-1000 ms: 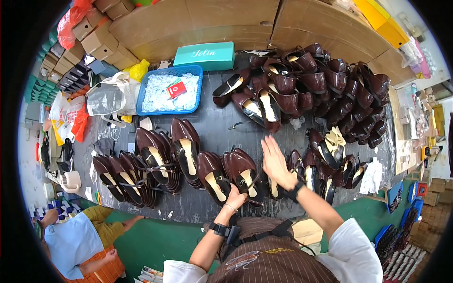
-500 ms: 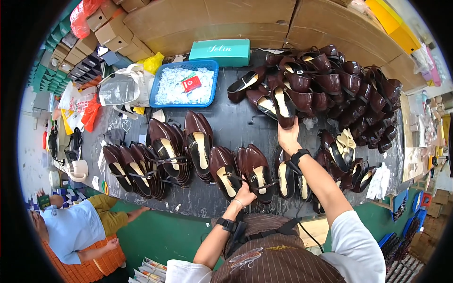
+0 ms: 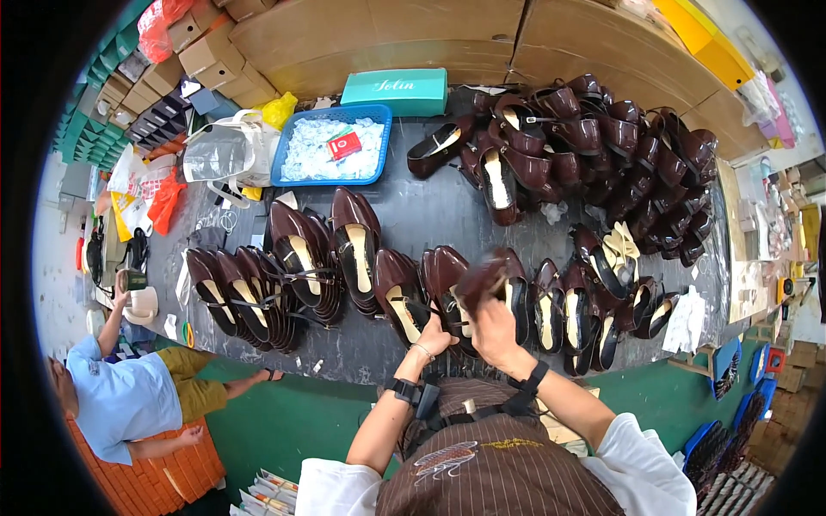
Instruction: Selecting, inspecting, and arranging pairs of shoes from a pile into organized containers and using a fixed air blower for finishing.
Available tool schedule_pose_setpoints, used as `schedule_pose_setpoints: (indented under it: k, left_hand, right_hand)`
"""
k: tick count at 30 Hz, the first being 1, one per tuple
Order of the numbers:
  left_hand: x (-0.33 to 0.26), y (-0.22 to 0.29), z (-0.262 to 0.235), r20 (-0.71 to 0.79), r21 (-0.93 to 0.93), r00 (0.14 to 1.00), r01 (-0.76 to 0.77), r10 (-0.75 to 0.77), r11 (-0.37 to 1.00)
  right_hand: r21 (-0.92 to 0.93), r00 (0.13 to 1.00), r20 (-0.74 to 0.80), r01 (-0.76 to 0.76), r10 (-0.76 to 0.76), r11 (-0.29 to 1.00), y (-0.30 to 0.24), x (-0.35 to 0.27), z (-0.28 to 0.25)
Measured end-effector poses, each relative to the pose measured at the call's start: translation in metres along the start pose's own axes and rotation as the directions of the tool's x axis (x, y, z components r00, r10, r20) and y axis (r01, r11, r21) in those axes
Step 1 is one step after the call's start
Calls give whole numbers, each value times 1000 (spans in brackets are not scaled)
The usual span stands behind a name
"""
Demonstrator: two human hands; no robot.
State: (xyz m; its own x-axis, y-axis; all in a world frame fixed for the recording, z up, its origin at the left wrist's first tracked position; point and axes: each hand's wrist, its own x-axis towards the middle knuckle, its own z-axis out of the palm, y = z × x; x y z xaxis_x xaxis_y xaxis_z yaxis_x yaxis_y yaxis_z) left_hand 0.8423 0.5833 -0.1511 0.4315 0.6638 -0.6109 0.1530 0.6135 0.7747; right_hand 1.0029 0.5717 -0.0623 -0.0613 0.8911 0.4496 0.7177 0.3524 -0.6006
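Note:
My right hand (image 3: pixel 496 334) is closed on a dark red patent shoe (image 3: pixel 482 282), lifted above the front row and blurred by motion. Close beside it, my left hand (image 3: pixel 435 336) has its fingers wrapped round the heel end of another dark red shoe (image 3: pixel 446 268), which points away from me. To the left stand more pointed shoes (image 3: pixel 356 225), nested in stacks with pale insoles facing up. Right of my hands, further shoes (image 3: pixel 548 301) stand in the same row. A large heap of strapped shoes (image 3: pixel 594 138) fills the back right of the black table.
Behind the row sit a blue basket (image 3: pixel 385 148) of clear plastic bits and a teal box (image 3: pixel 396 84). White paper (image 3: pixel 686 322) lies near the right edge. Cardboard boxes (image 3: pixel 387 34) wall off the back. At left, another person (image 3: pixel 129 400) in a light blue shirt is beyond the table.
My right hand has come back from the heap toward me, bringing a shoe beside my left hand. The left hand stays at the front row. The other person has raised an arm.

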Motion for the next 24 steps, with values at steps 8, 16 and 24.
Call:
schedule_pose_setpoints:
  k: [8,16,24]
  left_hand:
    - [-18,-23,-14,64,-128,998,-19,27,992]
    - [-49,4,-17,74,-8,977,-199,199,980]
    - [-86,127,-77,-187,562,978,185,-94,806]
  right_hand:
    - [14,783,597,-226,173,974,-6,-43,-1]
    - [-303,999,-44,0,-14,953,48,113,-19]
    - [134,867,160,-492,471,860,112,136,-12]
